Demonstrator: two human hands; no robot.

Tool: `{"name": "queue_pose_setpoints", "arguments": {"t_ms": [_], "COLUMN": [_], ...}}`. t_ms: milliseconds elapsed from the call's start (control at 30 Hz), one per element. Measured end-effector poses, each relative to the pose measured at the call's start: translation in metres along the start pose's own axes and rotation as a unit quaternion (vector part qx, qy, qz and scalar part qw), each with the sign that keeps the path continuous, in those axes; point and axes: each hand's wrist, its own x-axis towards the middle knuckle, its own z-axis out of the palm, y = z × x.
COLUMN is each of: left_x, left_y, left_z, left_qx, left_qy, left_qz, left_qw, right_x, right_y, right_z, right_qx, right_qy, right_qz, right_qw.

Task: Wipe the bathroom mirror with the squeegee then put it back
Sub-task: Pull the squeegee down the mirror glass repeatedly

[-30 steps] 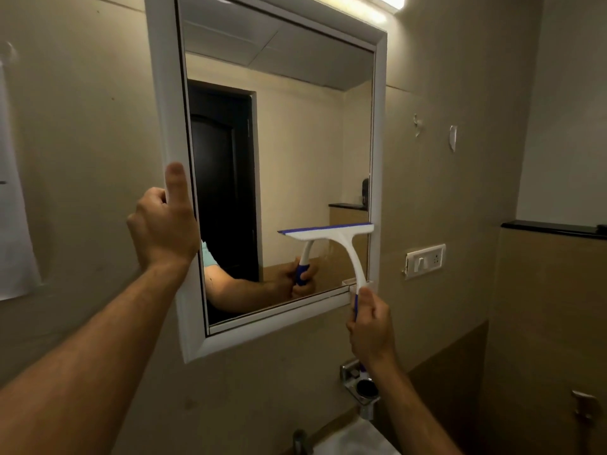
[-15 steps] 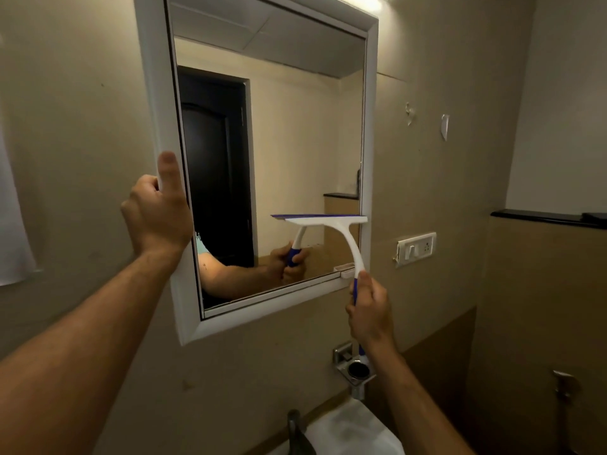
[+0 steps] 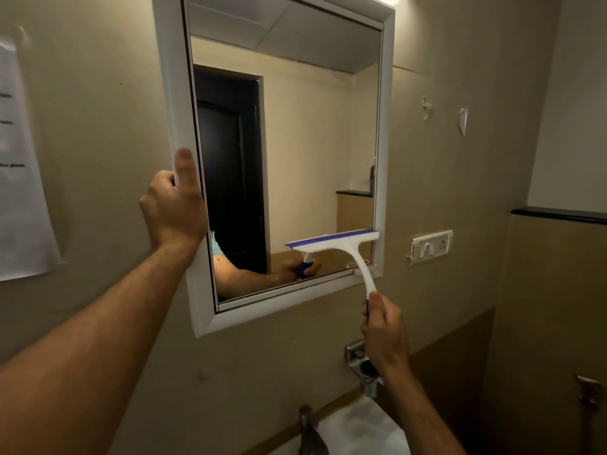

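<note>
Right hand (image 3: 382,326) fist-wrapped on the white-and-blue plastic squeegee (image 3: 341,247); blade flat on the white-framed wall mirror (image 3: 384,126), lower right corner of the glass. Left hand (image 3: 174,205) fingers curled round the frame's left edge (thumb flat on front). Nearby: white switch plate (image 3: 432,246), chrome holder (image 3: 363,364), tap (image 3: 308,431) below.

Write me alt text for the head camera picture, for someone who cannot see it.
A right hand presses a white and blue squeegee against the lower right of a white-framed bathroom mirror, while the left hand grips the frame's left edge.
</note>
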Motion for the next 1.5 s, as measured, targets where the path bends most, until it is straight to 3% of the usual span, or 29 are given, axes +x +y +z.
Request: {"name": "queue_pose_setpoints", "arguments": {"t_ms": [300, 467, 733, 1000, 1300, 1500], "left_x": [0.002, 0.001, 0.001, 0.001, 0.001, 0.002], "left_y": [-0.002, -0.002, -0.001, -0.001, -0.001, -0.004], "left_z": [0.002, 0.001, 0.001, 0.0, -0.001, 0.001], "left_qx": [0.004, 0.006, 0.009, -0.001, -0.01, -0.015], "left_qy": [0.003, 0.003, 0.004, 0.005, -0.02, -0.016], "left_qz": [0.002, -0.001, -0.008, -0.008, -0.001, 0.009], "left_qw": [1.0, 1.0, 1.0, 1.0, 1.0, 1.0], "right_x": [-0.003, -0.023, 0.004, -0.034, 0.006, -0.024], "right_y": [0.021, 0.039, -0.008, 0.041, -0.013, 0.029], "right_z": [0.006, -0.004, 0.011, 0.008, 0.005, 0.019], "right_qx": [0.012, -0.037, 0.012, -0.018, -0.03, -0.035], "right_qy": [0.0, -0.009, 0.006, 0.006, 0.014, 0.021], "right_qz": [0.002, 0.018, -0.001, 0.039, -0.018, -0.011], "right_qw": [1.0, 0.999, 1.0, 0.999, 0.999, 0.999]}}
